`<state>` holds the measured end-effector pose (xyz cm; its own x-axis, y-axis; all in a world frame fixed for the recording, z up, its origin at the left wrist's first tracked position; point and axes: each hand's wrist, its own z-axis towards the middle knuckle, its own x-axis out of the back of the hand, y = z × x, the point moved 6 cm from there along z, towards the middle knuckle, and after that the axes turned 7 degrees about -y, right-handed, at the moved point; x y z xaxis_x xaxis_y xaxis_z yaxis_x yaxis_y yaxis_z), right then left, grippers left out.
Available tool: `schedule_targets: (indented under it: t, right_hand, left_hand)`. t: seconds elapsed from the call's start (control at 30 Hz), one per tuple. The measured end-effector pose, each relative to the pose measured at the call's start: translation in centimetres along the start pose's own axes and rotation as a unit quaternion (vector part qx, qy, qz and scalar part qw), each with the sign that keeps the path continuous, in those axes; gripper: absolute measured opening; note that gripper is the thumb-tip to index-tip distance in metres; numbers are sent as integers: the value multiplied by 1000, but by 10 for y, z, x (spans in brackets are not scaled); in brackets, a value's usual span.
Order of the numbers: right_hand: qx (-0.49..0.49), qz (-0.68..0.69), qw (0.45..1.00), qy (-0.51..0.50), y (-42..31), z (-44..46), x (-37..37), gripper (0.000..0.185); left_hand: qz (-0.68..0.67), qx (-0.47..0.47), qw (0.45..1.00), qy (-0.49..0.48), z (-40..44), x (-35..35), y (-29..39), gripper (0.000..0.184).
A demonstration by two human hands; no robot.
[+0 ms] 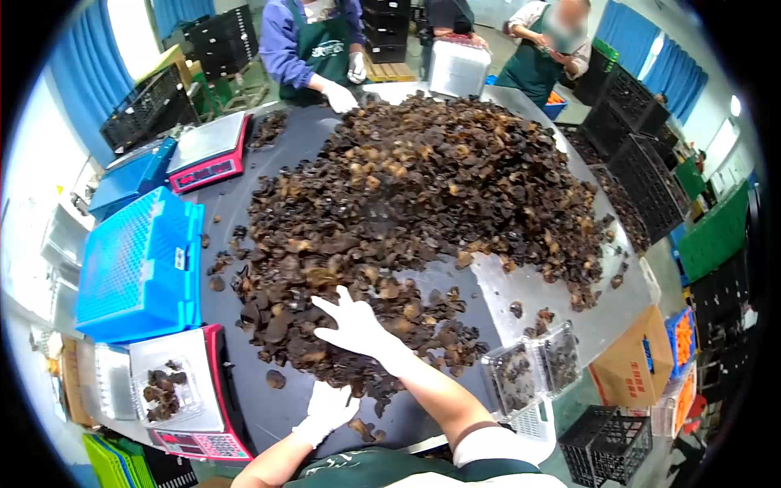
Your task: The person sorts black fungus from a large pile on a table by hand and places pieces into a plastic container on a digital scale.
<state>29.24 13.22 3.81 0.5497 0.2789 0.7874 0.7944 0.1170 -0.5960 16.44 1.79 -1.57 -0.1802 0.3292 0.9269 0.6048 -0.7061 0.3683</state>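
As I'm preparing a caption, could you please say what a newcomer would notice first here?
Probably the heap of dark, mushroom-like pieces covering much of the table. Next come the bright blue crate on the left and the white-gloved right hand over the heap's near part.

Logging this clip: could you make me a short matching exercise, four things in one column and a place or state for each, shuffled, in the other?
Column 1
1. Wearer's right hand
2. Wearer's left hand
3. Nearer scale
4. Cardboard box

Column 2
A. Bears a clear tray with dark pieces in it
B. Has red printing on its side
C. At the near edge of the dark pile, closer to the wearer's apron
D. Finger and thumb spread, over the pile

Pairs: 1-D, 2-C, 3-A, 4-B
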Motion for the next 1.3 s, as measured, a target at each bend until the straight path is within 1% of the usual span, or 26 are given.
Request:
schedule_targets:
  t: [0.03, 0.1, 0.17, 0.23, 0.3, 0.37, 0.4, 0.43, 0.47, 0.53, 0.67, 0.7, 0.73, 0.77, 0.8, 0.9, 0.93, 0.97, 1.03, 1.07, 1.1, 1.17, 1.2, 1.23, 1.27, 1.3]
  right_hand:
    - [-9, 8, 1000, 13, -11, -26, 22, 61]
    - [64, 78, 976, 194, 1, -73, 44, 46]
    - [16, 64, 957, 281, 34, -114, 58, 39]
    - [-81, -11, 934, 349, 78, -155, 61, 37]
    - [-217, -130, 872, 419, 123, -187, 42, 35]
    - [-224, -85, 860, 451, 144, -185, 21, 37]
    - [-209, -83, 868, 443, 134, -171, 18, 41]
    - [-207, 13, 889, 409, 111, -154, 29, 45]
    - [-166, 0, 888, 429, 110, -137, 17, 48]
    - [-116, 73, 912, 386, 105, -94, -7, 51]
    - [-43, 134, 935, 327, 59, -27, -26, 54]
    - [-47, 157, 953, 257, 50, -12, -29, 54]
    - [-66, 176, 963, 195, 25, -12, -13, 53]
    - [-50, 180, 959, 211, 26, -2, -29, 52]
    - [-33, 132, 969, 208, 18, 3, -32, 53]
    - [-27, -16, 986, 164, 11, -7, -17, 55]
    - [-33, 15, 998, 52, 7, -22, 9, 57]
    - [6, 45, 996, 79, 17, -30, 13, 51]
    - [23, 168, 980, 106, 42, -63, 68, 40]
    - [-35, 161, 974, 156, 67, -80, 97, 33]
    - [-90, 154, 963, 201, 93, -98, 121, 29]
    - [-139, -6, 919, 369, 171, -135, 150, 20]
    - [-167, -93, 881, 433, 201, -160, 162, 17]
    - [-190, -163, 818, 518, 236, -187, 169, 16]
    - [-221, -221, 740, 596, 270, -214, 174, 16]
    - [-298, 148, 687, 646, 305, -244, 174, 17]
  left_hand:
    - [9, -12, 1000, 14, 2, 3, 2, 35]
    - [-19, -54, 994, 91, 2, 6, 1, 33]
    - [-34, -70, 992, 104, 3, 2, -3, 36]
    - [-50, -55, 994, 83, 4, 8, -2, 36]
    - [-50, -60, 992, 95, 4, 7, -2, 36]
    - [-50, -70, 991, 105, 5, 5, -1, 36]
    - [-44, -65, 991, 110, 4, 4, -1, 34]
    - [-36, -62, 991, 115, 3, 4, -2, 33]
    - [-35, -67, 991, 109, 1, 2, -1, 33]
    - [-1, -50, 994, 97, 1, -3, -3, 32]
    - [-5, -42, 995, 94, 0, -4, -2, 29]
    - [-2, -52, 995, 88, -2, -8, 0, 29]
    - [2, -13, 998, 60, -3, -14, -3, 31]
    - [7, 25, 999, 30, -3, -18, -7, 33]
    - [-6, 94, 990, -106, -4, -27, -14, 40]
    - [10, 130, 982, -139, -6, -29, -17, 50]
    - [24, 118, 984, -127, -6, -27, -16, 51]
    - [12, 133, 982, -137, -7, -28, -18, 51]
    - [23, 157, 973, -171, -5, -24, -15, 52]
    - [35, 125, 986, -103, -7, -28, -19, 53]
    - [44, 100, 986, -126, -11, -43, -32, 56]
    - [77, 122, 984, -108, -16, -49, -38, 57]
    - [34, 188, 966, -172, -9, -34, -27, 62]
    - [75, 166, 968, -175, -8, -29, -20, 49]
    - [55, 189, 961, -192, -9, -29, -19, 49]
    - [36, 213, 953, -211, -11, -29, -20, 49]
